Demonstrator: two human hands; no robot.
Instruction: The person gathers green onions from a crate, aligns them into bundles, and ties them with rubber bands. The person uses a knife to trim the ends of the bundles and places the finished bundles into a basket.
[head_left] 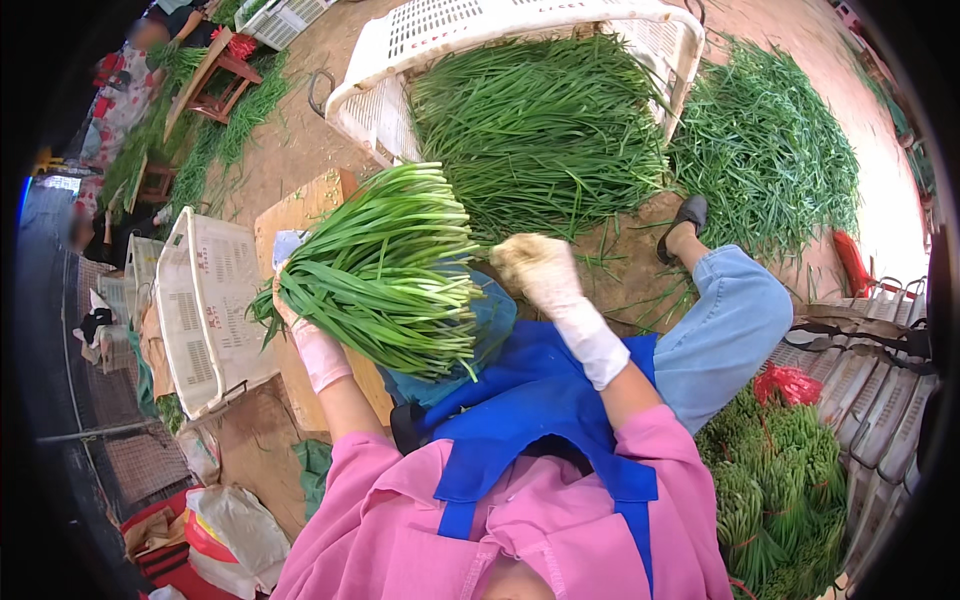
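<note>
My gloved left hand (303, 328) is closed round the leafy part of a thick bunch of garlic chives (390, 270). Its pale cut ends fan out to the right, above my lap, while the green tips droop past my hand. Beneath the bunch lies a wooden board (300, 205). My right hand (538, 268), in a soiled white glove, hovers just right of the pale ends, apart from them; its fingers look curled but are smeared. Ahead, a white plastic crate (375, 115) lies tipped toward me, with loose garlic chives (540, 130) spilling from its mouth.
More loose chives (770, 150) lie on the floor at the far right. A white crate (200, 310) stands at my left. Tied green bundles (770, 490) are stacked at the lower right, beside stacked pale crates (890, 400). People and wooden stools (225, 85) are at the far left.
</note>
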